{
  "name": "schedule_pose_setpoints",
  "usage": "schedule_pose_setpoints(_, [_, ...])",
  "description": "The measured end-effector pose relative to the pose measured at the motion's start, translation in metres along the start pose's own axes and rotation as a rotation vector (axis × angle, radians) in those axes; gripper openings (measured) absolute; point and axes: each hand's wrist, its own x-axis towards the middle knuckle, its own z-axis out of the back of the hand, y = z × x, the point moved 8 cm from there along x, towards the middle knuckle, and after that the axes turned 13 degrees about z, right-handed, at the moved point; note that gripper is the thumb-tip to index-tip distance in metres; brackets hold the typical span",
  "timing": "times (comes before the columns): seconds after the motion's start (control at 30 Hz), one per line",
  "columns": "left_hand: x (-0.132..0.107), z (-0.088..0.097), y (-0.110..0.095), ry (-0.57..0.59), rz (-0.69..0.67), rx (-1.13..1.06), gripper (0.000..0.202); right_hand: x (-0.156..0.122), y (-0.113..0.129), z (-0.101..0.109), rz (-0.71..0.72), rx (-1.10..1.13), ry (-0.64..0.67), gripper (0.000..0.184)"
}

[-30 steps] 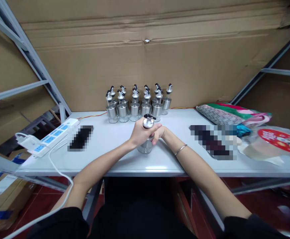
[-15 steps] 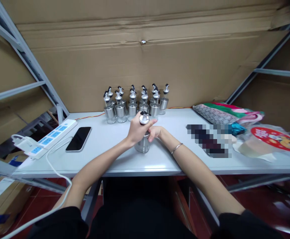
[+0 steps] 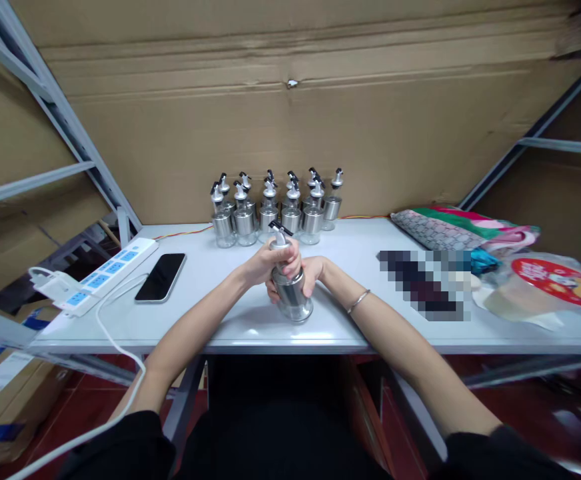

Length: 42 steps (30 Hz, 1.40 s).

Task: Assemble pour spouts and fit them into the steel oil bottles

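An oil bottle (image 3: 291,289) of clear glass with a steel sleeve tilts to the left just over the front of the table. Around its neck, under the silver pourer with a black flip lid, closes my left hand (image 3: 276,259). My right hand (image 3: 312,274) wraps the steel-sleeved body from the right, its fingertips showing on the left side. Behind my hands, several similar oil bottles (image 3: 245,223) stand upright in rows, each with a pourer on top.
On the left of the white table (image 3: 230,327) lie a phone (image 3: 161,278) and a power strip (image 3: 110,273) with a white cable. To the right are a blurred-out item (image 3: 420,283), a patterned cloth bag (image 3: 460,230) and a red-lidded container (image 3: 560,281). A cardboard sheet (image 3: 220,120) stands behind.
The bottle has gone from upright to tilted left, its base shifted right and nearer. My left fingers have rewrapped around the neck, and my right hand has closed round the body.
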Motion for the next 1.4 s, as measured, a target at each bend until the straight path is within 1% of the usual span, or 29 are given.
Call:
schedule_pose_setpoints(0.17, [-0.001, -0.007, 0.001, 0.093, 0.006, -0.002, 0.062, 0.002, 0.004, -0.007, -0.003, -0.045, 0.088, 0.059])
schedule_pose_setpoints(0.27, [-0.002, -0.01, 0.002, 0.097, -0.006, -0.001, 0.056, 0.003, 0.003, -0.005, 0.01, -0.081, 0.105, 0.06])
schedule_pose_setpoints(0.37, [-0.002, -0.012, 0.003, 0.078, -0.031, -0.003, 0.048, 0.003, 0.0, -0.001, 0.027, -0.096, 0.093, 0.062])
schedule_pose_setpoints(0.43, [-0.001, -0.011, 0.001, 0.047, -0.062, -0.011, 0.046, 0.001, 0.0, 0.001, 0.037, -0.097, 0.078, 0.06])
schedule_pose_setpoints(0.53, [0.001, -0.006, -0.003, -0.041, -0.102, -0.005, 0.044, -0.002, -0.001, 0.0, 0.034, -0.09, 0.047, 0.058])
schedule_pose_setpoints(0.6, [0.002, -0.001, -0.004, -0.116, -0.106, 0.013, 0.043, -0.003, -0.002, -0.001, 0.019, -0.083, 0.018, 0.062])
schedule_pose_setpoints(0.67, [0.001, 0.005, -0.006, -0.224, -0.133, 0.042, 0.042, -0.003, -0.003, -0.001, 0.006, -0.078, -0.011, 0.071])
schedule_pose_setpoints(0.73, [-0.005, 0.013, -0.011, -0.381, -0.224, 0.11, 0.04, -0.002, -0.003, -0.002, -0.001, -0.081, -0.037, 0.078])
schedule_pose_setpoints(0.8, [-0.016, 0.017, -0.02, -0.546, -0.376, 0.263, 0.035, 0.0, -0.001, -0.002, -0.004, -0.094, -0.054, 0.08])
schedule_pose_setpoints(0.87, [-0.028, 0.011, -0.031, -0.663, -0.578, 0.499, 0.027, 0.001, 0.0, -0.001, -0.007, -0.115, -0.059, 0.079])
schedule_pose_setpoints(0.9, [-0.034, 0.005, -0.035, -0.688, -0.687, 0.622, 0.022, 0.001, 0.001, -0.001, -0.008, -0.127, -0.06, 0.078])
schedule_pose_setpoints(0.97, [-0.044, -0.007, -0.039, -0.689, -0.895, 0.822, 0.013, 0.0, 0.003, 0.0, -0.005, -0.152, -0.058, 0.077])
schedule_pose_setpoints(1.03, [-0.052, -0.014, -0.04, -0.681, -1.05, 0.94, 0.006, -0.001, 0.004, 0.001, 0.001, -0.178, -0.051, 0.075])
schedule_pose_setpoints(1.07, [-0.055, -0.016, -0.04, -0.687, -1.106, 0.99, 0.005, -0.002, 0.004, 0.002, 0.002, -0.192, -0.043, 0.071])
schedule_pose_setpoints(1.13, [-0.06, -0.021, -0.039, -0.719, -1.193, 1.095, 0.007, -0.004, 0.004, 0.004, 0.001, -0.225, -0.029, 0.054])
schedule_pose_setpoints(1.2, [-0.064, -0.025, -0.039, -0.757, -1.238, 1.177, 0.008, -0.008, 0.004, 0.008, -0.004, -0.258, -0.023, 0.036])
schedule_pose_setpoints(1.27, [-0.065, -0.029, -0.038, -0.748, -1.242, 1.2, 0.009, -0.012, 0.004, 0.013, -0.012, -0.287, -0.027, 0.028])
schedule_pose_setpoints(1.33, [-0.064, -0.033, -0.036, -0.676, -1.232, 1.176, 0.011, -0.017, 0.004, 0.018, -0.026, -0.313, -0.038, 0.029])
schedule_pose_setpoints(1.4, [-0.065, -0.034, -0.034, -0.601, -1.246, 1.153, 0.013, -0.021, 0.007, 0.023, -0.044, -0.336, -0.064, 0.038])
